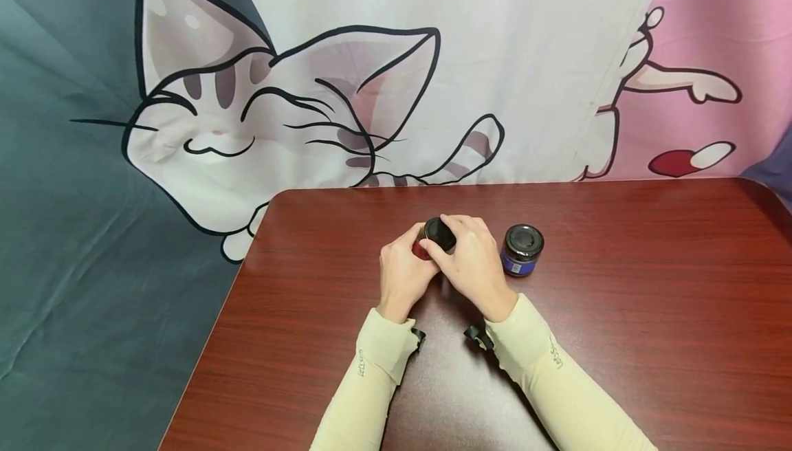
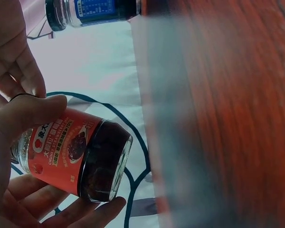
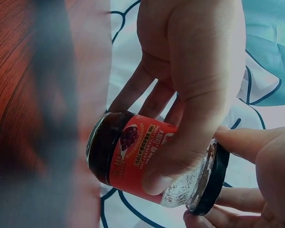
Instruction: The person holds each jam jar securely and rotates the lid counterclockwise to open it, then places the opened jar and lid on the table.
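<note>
Mid-frame in the head view, the left hand (image 1: 403, 271) grips the tilted red-labelled jar (image 2: 73, 152), the right hand (image 1: 475, 258) its upper-right lid (image 1: 440, 233).

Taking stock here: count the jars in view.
2: the red-labelled jar, held in the fingers; the blue-labelled jar, on the table to its right.

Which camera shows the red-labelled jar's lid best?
The right wrist view: the black lid shows side-on, mostly uncovered. The head view shows its top, partly behind the right hand; the left wrist view, barely an edge.
</note>
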{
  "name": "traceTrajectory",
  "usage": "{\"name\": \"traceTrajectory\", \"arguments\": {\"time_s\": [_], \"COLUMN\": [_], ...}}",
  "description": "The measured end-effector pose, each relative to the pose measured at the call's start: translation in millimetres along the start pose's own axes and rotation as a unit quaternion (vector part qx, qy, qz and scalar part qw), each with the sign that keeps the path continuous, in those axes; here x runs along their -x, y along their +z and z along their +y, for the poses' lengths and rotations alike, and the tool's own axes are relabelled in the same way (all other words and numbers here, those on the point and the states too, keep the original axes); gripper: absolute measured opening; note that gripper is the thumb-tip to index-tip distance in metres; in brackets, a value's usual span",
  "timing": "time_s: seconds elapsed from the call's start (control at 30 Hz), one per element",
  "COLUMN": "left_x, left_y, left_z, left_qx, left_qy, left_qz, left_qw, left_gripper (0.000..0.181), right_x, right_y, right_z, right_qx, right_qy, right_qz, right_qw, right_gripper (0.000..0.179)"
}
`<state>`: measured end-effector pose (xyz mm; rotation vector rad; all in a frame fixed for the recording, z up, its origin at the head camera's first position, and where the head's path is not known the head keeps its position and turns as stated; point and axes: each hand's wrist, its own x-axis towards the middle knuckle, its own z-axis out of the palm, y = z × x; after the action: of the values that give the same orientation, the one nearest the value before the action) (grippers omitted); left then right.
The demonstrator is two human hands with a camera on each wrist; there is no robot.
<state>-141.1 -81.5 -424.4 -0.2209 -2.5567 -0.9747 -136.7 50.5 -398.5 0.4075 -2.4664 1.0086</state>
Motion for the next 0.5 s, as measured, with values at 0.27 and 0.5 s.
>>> {"name": "traceTrajectory", "arguments": {"time_s": [0.27,0.5], "left_x": [-0.4,-0.7], "left_y": [-1.5,-1.2], "left_z": [-0.3,-1.1], "left_qx": [0.011,0.006], "left_qy": [0.008,0.007], "left_qz": [0.002,0.0], "left_qw": [0.9999,1.0], "left_gripper": [0.035,0.033], "right_x": [-1.6,-1.7], "right_y": [-0.9,-0.6], "right_z": [0.7,1.6], "right_qx": [-0.006,-0.005], "right_qy": [-0.01,-0.021], "right_qz": [-0.006,-0.011], "right_qw": [0.9999,0.9997], "right_gripper": [0.052,0.051]}}
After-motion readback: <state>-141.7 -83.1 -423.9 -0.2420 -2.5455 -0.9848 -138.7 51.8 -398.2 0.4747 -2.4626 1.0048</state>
